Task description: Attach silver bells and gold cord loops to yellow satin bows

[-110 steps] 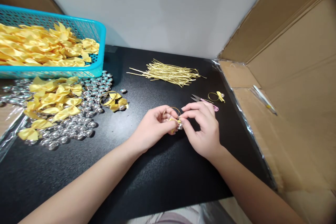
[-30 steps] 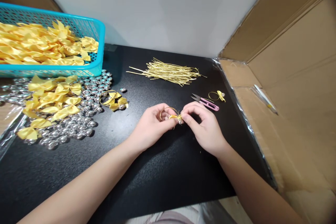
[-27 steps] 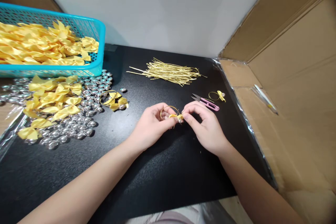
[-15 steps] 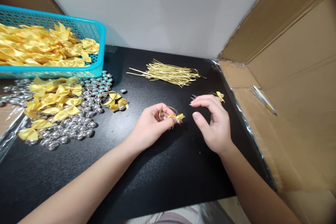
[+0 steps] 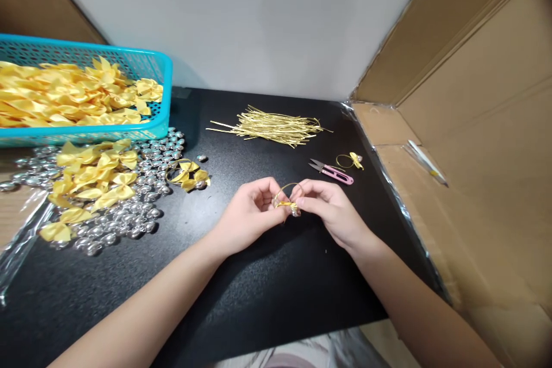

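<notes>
Between my hands is a yellow ribbon bow [image 5: 284, 204] with a silver bell-like bead [image 5: 295, 212] and a loop of gold cord [image 5: 282, 187]. My left hand [image 5: 254, 210] pinches the bow's left side between thumb and fingers. From the other side, my right hand [image 5: 330, 207] closes thumb and forefinger on the same bow. Just beyond the right hand lie pink thread snips [image 5: 338, 174], blades pointing left. Behind them rests another looped bow [image 5: 356, 160] with a silver bead. More looped bows [image 5: 188, 175] lie left of my left hand.
A blue basket [image 5: 166, 98] full of yellow bows stands at the back left. Loose bows [image 5: 92, 178] lie among many silver beads [image 5: 112, 230]. A bundle of gold cords [image 5: 280, 127] lies at the back. Cardboard walls [image 5: 474, 98] border the right, where a white-handled tool [image 5: 426, 161] lies.
My right hand has come down and left from near the snips and now grips the bow too. The snips are uncovered. The left hand still holds the bow.
</notes>
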Demonstrator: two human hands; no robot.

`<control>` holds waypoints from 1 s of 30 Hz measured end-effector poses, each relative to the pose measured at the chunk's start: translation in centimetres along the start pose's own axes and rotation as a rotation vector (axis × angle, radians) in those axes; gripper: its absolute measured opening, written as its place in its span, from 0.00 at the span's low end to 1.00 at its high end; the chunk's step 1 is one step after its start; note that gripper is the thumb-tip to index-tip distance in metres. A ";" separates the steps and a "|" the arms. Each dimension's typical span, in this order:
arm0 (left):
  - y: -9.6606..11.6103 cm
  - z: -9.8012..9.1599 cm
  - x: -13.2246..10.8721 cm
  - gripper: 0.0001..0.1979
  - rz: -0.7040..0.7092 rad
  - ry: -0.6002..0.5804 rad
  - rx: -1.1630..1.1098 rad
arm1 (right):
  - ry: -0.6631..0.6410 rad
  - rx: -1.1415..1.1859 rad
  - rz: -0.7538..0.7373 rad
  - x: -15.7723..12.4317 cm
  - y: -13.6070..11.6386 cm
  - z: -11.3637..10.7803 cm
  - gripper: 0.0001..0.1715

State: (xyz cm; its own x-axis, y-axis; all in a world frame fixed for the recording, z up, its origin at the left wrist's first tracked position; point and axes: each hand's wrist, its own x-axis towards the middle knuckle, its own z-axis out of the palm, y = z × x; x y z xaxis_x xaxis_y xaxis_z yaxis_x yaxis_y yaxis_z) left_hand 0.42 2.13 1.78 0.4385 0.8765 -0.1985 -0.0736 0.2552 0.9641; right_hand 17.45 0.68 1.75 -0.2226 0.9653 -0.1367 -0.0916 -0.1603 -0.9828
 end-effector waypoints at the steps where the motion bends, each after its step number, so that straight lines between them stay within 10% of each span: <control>1: -0.1 -0.1 0.0 0.10 0.001 0.002 0.003 | -0.001 0.084 0.053 0.0 0.1 0.1 0.06; 7: -0.1 -0.2 0.1 0.10 -0.023 0.028 -0.002 | 0.165 0.121 0.097 0.1 0.7 0.1 0.09; 10: 0.2 -0.2 0.1 0.09 -0.050 0.057 -0.003 | 0.307 -0.212 -0.236 -0.2 0.4 -0.2 0.09; 14: 0.1 -0.4 0.2 0.07 -0.075 0.039 -0.022 | 0.181 -0.726 -0.725 -0.8 -0.6 -0.6 0.12; 18: -0.3 -0.7 0.4 0.06 -0.110 0.012 -0.057 | 0.142 -0.988 -0.919 -0.9 -0.9 -0.7 0.12; 30: 0.0 -0.4 0.2 0.08 -0.165 0.009 -0.012 | 0.154 -1.066 -0.754 -0.7 -0.4 -0.6 0.06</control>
State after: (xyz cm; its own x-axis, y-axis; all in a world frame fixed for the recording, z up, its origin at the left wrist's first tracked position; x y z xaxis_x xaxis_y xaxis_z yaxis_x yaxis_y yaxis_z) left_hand 0.17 2.50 1.69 0.4377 0.8257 -0.3559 -0.0116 0.4010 0.9160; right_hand 18.20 0.24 2.19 -0.3352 0.7705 0.5423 0.6785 0.5967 -0.4285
